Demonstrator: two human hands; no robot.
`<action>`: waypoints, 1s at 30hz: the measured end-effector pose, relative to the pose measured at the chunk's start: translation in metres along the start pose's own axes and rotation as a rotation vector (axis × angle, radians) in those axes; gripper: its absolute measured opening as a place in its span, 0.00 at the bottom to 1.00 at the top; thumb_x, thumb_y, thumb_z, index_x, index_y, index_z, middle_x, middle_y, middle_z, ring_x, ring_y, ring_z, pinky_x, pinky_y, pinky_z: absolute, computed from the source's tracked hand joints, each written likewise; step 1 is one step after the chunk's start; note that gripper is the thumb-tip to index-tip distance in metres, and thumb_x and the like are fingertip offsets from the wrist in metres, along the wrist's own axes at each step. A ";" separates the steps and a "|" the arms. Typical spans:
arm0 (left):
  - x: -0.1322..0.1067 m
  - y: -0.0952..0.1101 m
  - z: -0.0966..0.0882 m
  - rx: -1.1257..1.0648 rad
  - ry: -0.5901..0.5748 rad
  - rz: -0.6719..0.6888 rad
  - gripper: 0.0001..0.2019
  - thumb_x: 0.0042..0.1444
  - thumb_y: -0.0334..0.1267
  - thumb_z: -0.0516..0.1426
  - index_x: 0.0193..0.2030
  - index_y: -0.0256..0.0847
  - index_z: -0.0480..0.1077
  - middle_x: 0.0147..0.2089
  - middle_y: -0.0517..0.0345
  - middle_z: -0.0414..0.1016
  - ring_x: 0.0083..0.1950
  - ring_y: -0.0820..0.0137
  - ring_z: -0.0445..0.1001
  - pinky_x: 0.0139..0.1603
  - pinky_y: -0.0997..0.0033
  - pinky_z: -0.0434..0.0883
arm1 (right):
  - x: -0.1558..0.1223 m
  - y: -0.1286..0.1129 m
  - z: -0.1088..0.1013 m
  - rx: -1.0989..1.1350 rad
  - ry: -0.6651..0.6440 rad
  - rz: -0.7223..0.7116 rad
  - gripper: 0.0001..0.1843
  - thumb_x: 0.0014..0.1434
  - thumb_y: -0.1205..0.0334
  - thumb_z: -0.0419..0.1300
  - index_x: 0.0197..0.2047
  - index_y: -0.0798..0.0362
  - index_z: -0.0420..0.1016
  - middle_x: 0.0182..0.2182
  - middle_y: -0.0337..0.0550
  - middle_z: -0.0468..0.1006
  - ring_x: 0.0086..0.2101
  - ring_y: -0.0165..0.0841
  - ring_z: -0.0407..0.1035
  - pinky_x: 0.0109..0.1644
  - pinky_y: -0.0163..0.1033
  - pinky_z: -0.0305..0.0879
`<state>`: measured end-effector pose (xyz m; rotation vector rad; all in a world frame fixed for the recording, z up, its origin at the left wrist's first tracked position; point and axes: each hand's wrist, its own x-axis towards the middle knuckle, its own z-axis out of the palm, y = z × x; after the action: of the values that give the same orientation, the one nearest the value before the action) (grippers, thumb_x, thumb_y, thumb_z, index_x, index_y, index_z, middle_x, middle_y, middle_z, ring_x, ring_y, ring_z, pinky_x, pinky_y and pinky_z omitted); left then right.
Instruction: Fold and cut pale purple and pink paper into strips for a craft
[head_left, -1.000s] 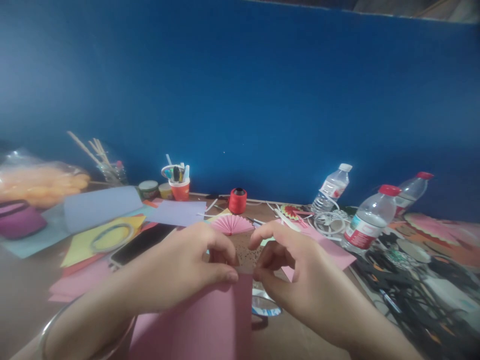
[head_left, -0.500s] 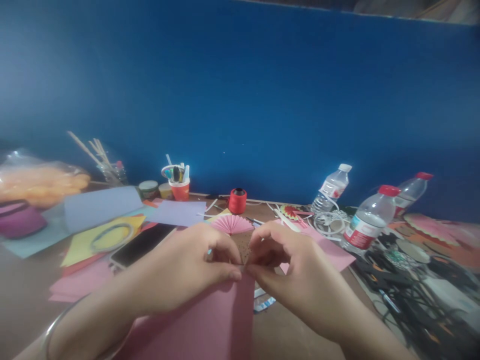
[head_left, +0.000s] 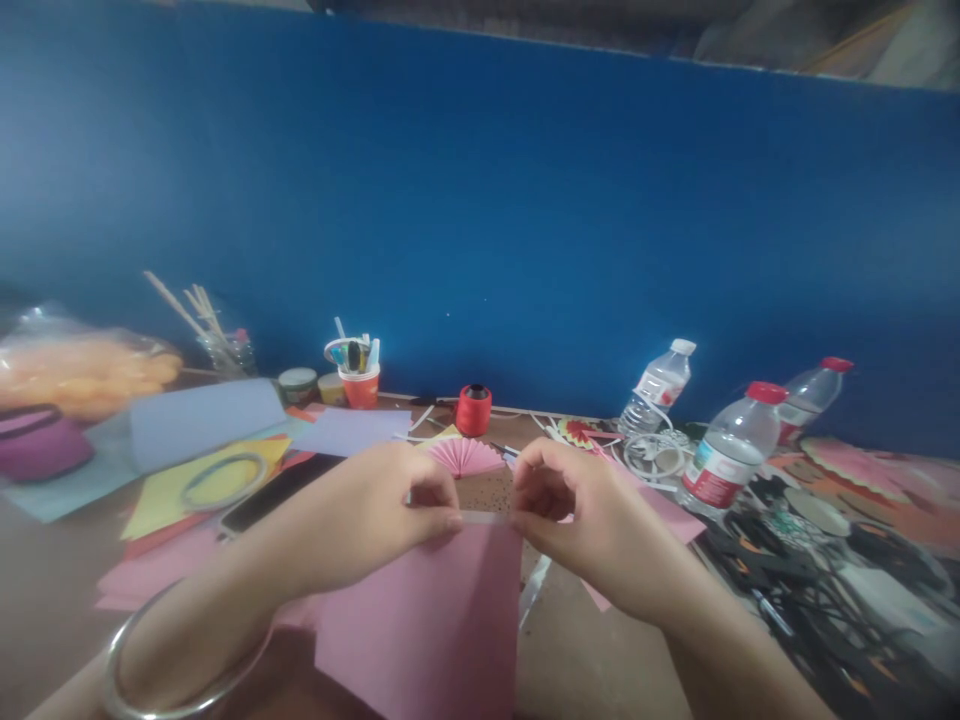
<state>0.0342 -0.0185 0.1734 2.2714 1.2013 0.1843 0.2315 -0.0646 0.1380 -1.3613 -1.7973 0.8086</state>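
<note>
A sheet of pink paper (head_left: 427, 620) hangs below my two hands, a narrow pale strip showing along its top edge. My left hand (head_left: 390, 510) pinches that top edge between thumb and fingers, left of its middle. At the top right corner, my right hand (head_left: 570, 510) has its thumb and curled fingers closed on the edge. Just beyond the hands lies a pleated pink paper fan (head_left: 465, 455). A spool of red thread (head_left: 474, 410) stands behind the fan.
Yellow paper (head_left: 169, 495) with a tape ring (head_left: 223, 480) and a dark phone (head_left: 277, 490) lie left. A red cup of pens (head_left: 360, 385) stands behind. Water bottles (head_left: 731, 450) and tangled black cables (head_left: 802, 590) crowd the right.
My hands have moved apart along the paper's top edge, the left one to the left and the right one slightly right. More of the pink sheet shows, and the view has tilted slightly.
</note>
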 end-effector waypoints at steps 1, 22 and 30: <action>0.002 -0.005 0.000 -0.029 -0.002 0.019 0.10 0.54 0.39 0.52 0.26 0.44 0.72 0.28 0.66 0.75 0.31 0.71 0.72 0.31 0.73 0.62 | 0.001 0.002 -0.002 -0.009 -0.001 0.004 0.08 0.51 0.73 0.56 0.33 0.50 0.63 0.24 0.33 0.72 0.26 0.28 0.66 0.28 0.33 0.59; 0.021 -0.080 -0.041 0.129 0.284 -0.089 0.12 0.52 0.43 0.54 0.23 0.40 0.70 0.23 0.61 0.71 0.26 0.69 0.68 0.28 0.71 0.59 | 0.019 0.033 -0.026 -0.108 0.091 0.049 0.07 0.50 0.68 0.58 0.32 0.49 0.65 0.27 0.35 0.76 0.28 0.31 0.70 0.31 0.35 0.61; 0.018 -0.021 0.021 0.135 0.481 0.349 0.12 0.59 0.39 0.50 0.47 0.49 0.71 0.50 0.60 0.74 0.50 0.65 0.70 0.47 0.67 0.64 | 0.014 0.018 -0.002 -0.259 0.111 -0.043 0.10 0.49 0.74 0.55 0.33 0.49 0.68 0.27 0.32 0.76 0.29 0.29 0.69 0.31 0.33 0.58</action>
<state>0.0376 -0.0031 0.1427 2.6337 1.0469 0.8442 0.2397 -0.0469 0.1267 -1.4935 -1.8849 0.4793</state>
